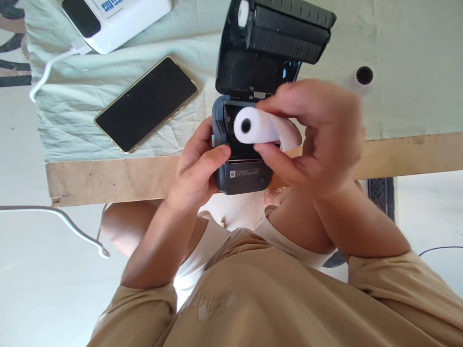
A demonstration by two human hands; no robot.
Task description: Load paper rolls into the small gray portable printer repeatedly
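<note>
My left hand (200,166) grips the left side of a small dark receipt printer (246,182), its thumb on the rim by the paper bay. The printer's black lid (238,67) stands swung up, away from me. Between the thumb and fingers of my right hand (318,135) is a white paper roll (260,127) with a dark core, held over the open bay. A loose end of paper hangs off the roll's right side. Part of the bay is hidden behind the roll and my right hand.
On the green cloth (405,72) over the wooden table (108,180) lies a black smartphone (146,103) to the left. A white device (133,24) with a cable (47,72) sits at the upper left. Another white roll (363,79) stands at the right.
</note>
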